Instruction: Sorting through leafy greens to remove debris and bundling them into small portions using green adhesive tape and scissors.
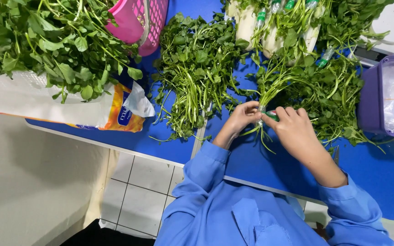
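A: What are the hands on?

B: Both meet at the stem end of a bunch of leafy greens point(297, 86) lying on the blue tabletop point(270, 164). The left hand point(242, 117) curls its fingers shut round the thin pale-green stems; the right hand point(295, 130) pinches a green band point(271, 115) against those stems, fingers closed on it. A few stem ends trail loose below the hands.

A: And the bunch itself?

B: It fans away from the hands toward the far right, small rounded leaves on long, slender stalks, glossy and soft-looking.

A: What lies around it?

B: To the left, a loose pile of the same greens point(192, 68), stems all pointing toward the person. At the far edge, tied bundles point(274, 27) with green bands sit side by side on white wrapping. Far left, a white plastic sack point(37, 100) with an orange and blue printed end carries a big heap of leaves. A pink plastic basket point(137, 20) with a lattice wall sits beyond the pile, and a purple box point(379, 98) lined with clear film stands at the right edge. The sleeves are smooth blue cloth.
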